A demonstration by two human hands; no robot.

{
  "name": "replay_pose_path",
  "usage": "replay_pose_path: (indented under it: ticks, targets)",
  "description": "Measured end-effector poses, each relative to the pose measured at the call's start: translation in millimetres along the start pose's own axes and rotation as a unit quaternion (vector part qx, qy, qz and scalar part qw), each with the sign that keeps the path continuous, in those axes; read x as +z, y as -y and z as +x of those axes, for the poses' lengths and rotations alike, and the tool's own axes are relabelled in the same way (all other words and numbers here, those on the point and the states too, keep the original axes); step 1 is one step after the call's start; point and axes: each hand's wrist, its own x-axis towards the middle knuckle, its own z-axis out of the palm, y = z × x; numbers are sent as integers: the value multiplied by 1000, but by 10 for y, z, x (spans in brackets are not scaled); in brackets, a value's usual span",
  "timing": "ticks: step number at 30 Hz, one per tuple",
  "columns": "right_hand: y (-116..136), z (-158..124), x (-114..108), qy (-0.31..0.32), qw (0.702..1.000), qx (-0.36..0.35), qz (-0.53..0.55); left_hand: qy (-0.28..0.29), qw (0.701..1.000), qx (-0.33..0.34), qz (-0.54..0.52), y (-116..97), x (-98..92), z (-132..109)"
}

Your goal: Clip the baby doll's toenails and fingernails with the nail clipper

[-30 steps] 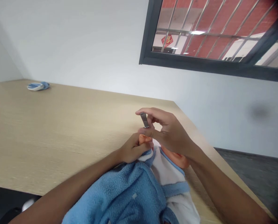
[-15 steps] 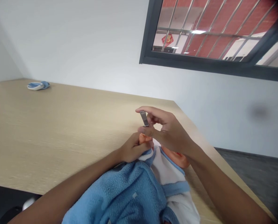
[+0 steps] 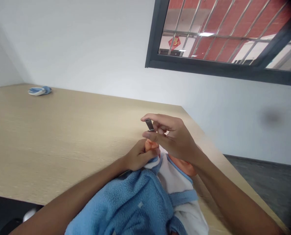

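Note:
A baby doll lies on its back in a blue fleece garment [image 3: 118, 205] with a white inner layer [image 3: 174, 179]. Its peach plastic hand [image 3: 150, 144] pokes up from my left hand [image 3: 139, 155], whose fingers close around it. My right hand [image 3: 176, 138] pinches a small metal nail clipper [image 3: 149, 125] between thumb and forefinger, just above the doll's fingers. The clipper's jaws are partly hidden by my fingers. Another peach part of the doll [image 3: 184, 168] shows under my right wrist.
The light wood table [image 3: 62, 140] runs under everything, its edge passing behind my right forearm. A folded blue-and-white cloth [image 3: 39, 91] lies at the far left. Beyond are a white wall, a barred window [image 3: 209, 32] and a grey floor [image 3: 265, 186].
My right hand has dropped slightly and turned the nail clipper, which looks shorter and sits closer to the doll's hand. My left hand and the doll have barely moved.

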Motion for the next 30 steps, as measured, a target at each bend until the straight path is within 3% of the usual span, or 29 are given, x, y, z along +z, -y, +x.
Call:
replay_pose_path:
  ticks: [7, 14, 30]
  targets:
    - [-15, -24, -10, -18, 1000, 13, -16, 1, 1000, 7, -5, -18, 17, 9]
    - [-27, -3, -212, 22, 998, 52, -15, 7, 1000, 24, -5, -91, 18, 24]
    - [90, -59, -450, 15, 988, 133, -78, 4, 999, 42, 8, -144, 11, 30]
